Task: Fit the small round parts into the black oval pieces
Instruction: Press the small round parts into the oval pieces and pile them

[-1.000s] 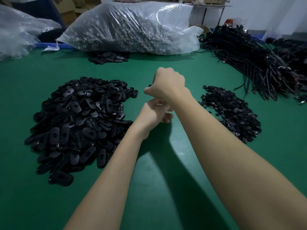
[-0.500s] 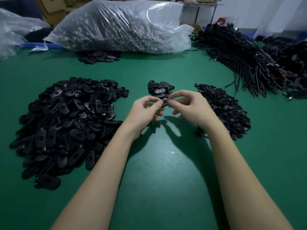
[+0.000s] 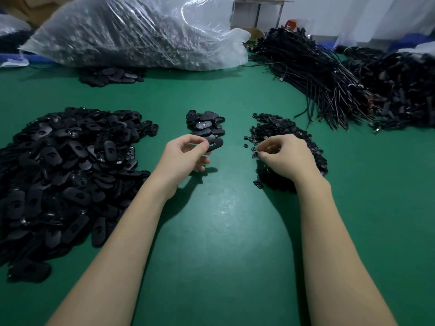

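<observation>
An oval piece [image 3: 214,144] is pinched in the left hand [image 3: 186,155] by the small middle pile; the right hand [image 3: 286,157] is curled over the round parts [image 3: 277,128], whether one's grabbed can't be told. Looks like pickup, next it'd be lined up and pressed in

Two bare forearms enter from the lower edge. No sleeve reaches the visible length of either arm. The left hand [image 3: 186,154] and the right hand [image 3: 286,156] are ungloved. Wrists and fingers carry nothing worn. Fingernails are short.
</observation>
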